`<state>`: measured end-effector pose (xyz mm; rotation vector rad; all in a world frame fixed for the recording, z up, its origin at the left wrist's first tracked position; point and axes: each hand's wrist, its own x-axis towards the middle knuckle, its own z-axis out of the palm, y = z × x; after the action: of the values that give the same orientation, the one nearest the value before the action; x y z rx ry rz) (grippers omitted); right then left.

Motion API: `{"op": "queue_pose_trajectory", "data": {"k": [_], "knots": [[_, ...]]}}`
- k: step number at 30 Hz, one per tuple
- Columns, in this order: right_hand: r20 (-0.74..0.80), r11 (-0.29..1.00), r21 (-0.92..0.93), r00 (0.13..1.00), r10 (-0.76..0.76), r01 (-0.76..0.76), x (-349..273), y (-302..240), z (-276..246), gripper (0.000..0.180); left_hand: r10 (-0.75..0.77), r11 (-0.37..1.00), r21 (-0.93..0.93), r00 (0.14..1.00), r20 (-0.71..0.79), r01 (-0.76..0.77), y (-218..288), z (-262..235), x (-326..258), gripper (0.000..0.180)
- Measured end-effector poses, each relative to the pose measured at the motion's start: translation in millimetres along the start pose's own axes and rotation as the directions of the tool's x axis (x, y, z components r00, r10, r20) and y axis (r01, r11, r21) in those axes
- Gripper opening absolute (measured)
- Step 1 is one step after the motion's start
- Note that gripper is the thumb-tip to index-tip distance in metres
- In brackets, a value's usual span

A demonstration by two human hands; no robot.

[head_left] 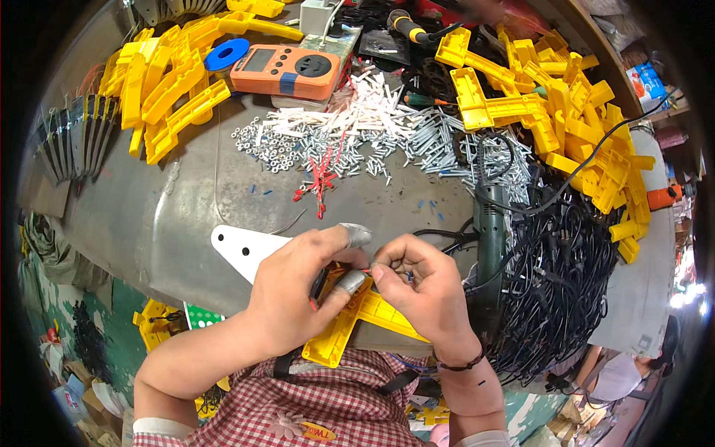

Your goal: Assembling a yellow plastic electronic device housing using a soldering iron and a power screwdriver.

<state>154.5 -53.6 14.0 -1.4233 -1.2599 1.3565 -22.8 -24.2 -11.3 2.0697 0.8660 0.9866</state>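
My left hand (298, 287) and my right hand (417, 287) meet fingertip to fingertip over a yellow plastic housing (350, 324) at the near edge of the metal bench (171, 208). Grey tape wraps two left fingertips. Both hands pinch thin wires, red and blue among them, above the housing; the wire ends are mostly hidden by my fingers. A white plastic plate (242, 249) lies just left of my left hand.
Piles of yellow housings at back left (167, 82) and right (566, 112). Screws, nuts and white ties (357, 134) cover the middle. An orange meter (287, 71), a green power screwdriver (490, 238) and a heap of black cables (566, 283) lie around.
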Motion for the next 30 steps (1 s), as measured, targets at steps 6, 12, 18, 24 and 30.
{"op": "queue_pose_trajectory", "data": {"k": [6, 12, 18, 24, 30], "knots": [[0.055, 1.000, 0.027, 0.998, 0.013, -0.015, 3, 1, -1, 0.005, 0.089, 0.995, 0.055, 0.995, -0.053, -0.086, 5, 3, 3, 0.053], [0.113, 1.000, -0.021, 0.994, 0.004, -0.002, 3, 10, -11, 0.009, 0.308, 0.921, 0.279, 0.947, -0.093, -0.272, -2, 6, 14, 0.050], [0.111, 0.868, -0.447, 0.976, -0.187, 0.217, -3, -8, -15, 0.008, -0.003, 0.999, 0.034, 0.984, 0.178, -0.003, 6, -11, 22, 0.054], [0.211, 0.723, -0.510, 0.883, -0.420, 0.466, 2, 7, -11, 0.013, -0.271, 0.786, -0.468, 0.906, 0.326, 0.404, -6, -12, 20, 0.061], [0.331, 0.997, -0.077, 0.943, 0.033, -0.008, 12, 14, -21, 0.016, 0.206, 0.961, 0.154, 0.967, 0.151, -0.229, 3, -7, 15, 0.040]]}}
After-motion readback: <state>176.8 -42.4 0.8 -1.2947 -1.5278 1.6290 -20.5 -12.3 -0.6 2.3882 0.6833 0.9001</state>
